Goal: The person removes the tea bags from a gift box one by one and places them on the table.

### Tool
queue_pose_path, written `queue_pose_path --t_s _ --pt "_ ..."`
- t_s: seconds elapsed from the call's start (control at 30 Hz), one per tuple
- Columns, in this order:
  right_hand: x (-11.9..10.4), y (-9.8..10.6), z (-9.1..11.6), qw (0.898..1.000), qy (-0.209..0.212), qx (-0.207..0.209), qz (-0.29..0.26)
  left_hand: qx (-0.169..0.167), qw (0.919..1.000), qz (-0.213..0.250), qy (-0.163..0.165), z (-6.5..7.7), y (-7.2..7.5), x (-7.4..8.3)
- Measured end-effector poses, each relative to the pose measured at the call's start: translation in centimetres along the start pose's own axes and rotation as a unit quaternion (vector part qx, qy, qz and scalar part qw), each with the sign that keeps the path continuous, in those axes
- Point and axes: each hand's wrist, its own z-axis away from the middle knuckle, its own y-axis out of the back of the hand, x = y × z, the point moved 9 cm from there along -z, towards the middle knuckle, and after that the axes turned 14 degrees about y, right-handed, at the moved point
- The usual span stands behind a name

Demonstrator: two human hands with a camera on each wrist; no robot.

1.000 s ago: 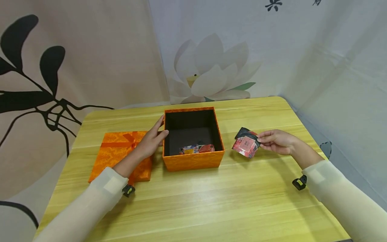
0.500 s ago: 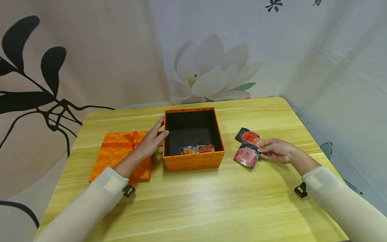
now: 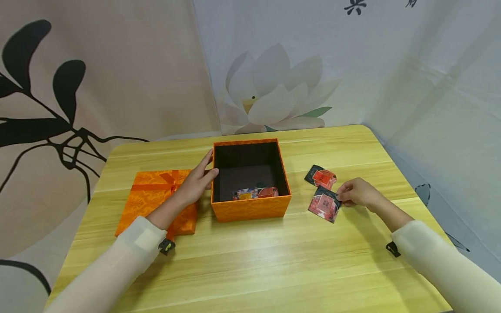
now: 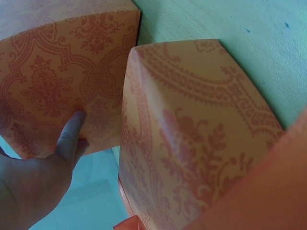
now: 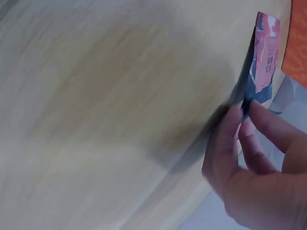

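Observation:
An orange patterned box point(image 3: 248, 210) with a black inside stands uncovered on the table. My left hand point(image 3: 197, 181) rests on its left side, with straight fingers against the outer wall, as the left wrist view also shows. To the right of the box, my right hand point(image 3: 359, 193) pinches the dark top corner of a small flat pink-and-black packet point(image 3: 325, 206). In the right wrist view this packet point(image 5: 266, 52) stands tilted from the fingertips. A red-and-black packet point(image 3: 323, 177) lies just behind it on the table, partly overlapped in the head view.
Several colourful packets point(image 3: 256, 193) lie inside the box near its front wall. An orange lid point(image 3: 152, 198) with a ribbon bow lies left of the box, under the left forearm. A printed curtain point(image 3: 156, 65) hangs behind the wooden table point(image 3: 250, 269).
My right hand has moved the pink-and-black packet toward the front and slightly right, uncovering the red-and-black packet beneath it. The left hand and box have stayed in place.

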Motion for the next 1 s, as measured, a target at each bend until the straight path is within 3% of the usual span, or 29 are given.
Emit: queue_pose_path --t_s 0.17,0.23,0.33,0.4,0.5,0.57,0.7,0.8,1.0 --pt "-1.5 0.4 -0.4 0.989 0.036 -0.004 0.146 0.002 1.0000 0.001 0.000 0.0 0.1 0.0" --pt "-2.6 0.5 -0.6 0.987 0.044 -0.008 0.153 0.004 1.0000 0.001 0.000 -0.1 0.1 0.0" --pt "-5.5 0.7 -1.2 0.992 0.057 -0.016 0.107 0.006 1.0000 0.002 0.000 -0.1 0.2 0.0" --pt "-8.3 0.7 -1.7 0.997 0.058 -0.018 0.041 0.006 1.0000 0.001 -0.001 0.0 0.2 0.1" --pt "-12.9 0.2 -2.8 0.996 0.069 -0.023 -0.056 0.005 1.0000 -0.001 -0.002 0.0 0.1 0.1" --pt "-15.8 -0.7 -3.7 0.987 0.070 -0.028 -0.140 0.004 1.0000 -0.002 -0.003 0.1 0.1 0.1" --pt "-20.3 -4.2 -5.8 0.960 0.063 -0.054 -0.267 0.003 1.0000 0.000 -0.005 0.1 0.0 0.1" --pt "-22.2 -7.6 -7.5 0.955 0.050 -0.084 -0.281 0.002 1.0000 -0.001 -0.007 0.1 0.0 0.1" --pt "-21.7 -13.5 -11.2 0.969 -0.007 -0.151 -0.197 0.002 1.0000 -0.002 -0.008 -0.2 0.0 0.0"
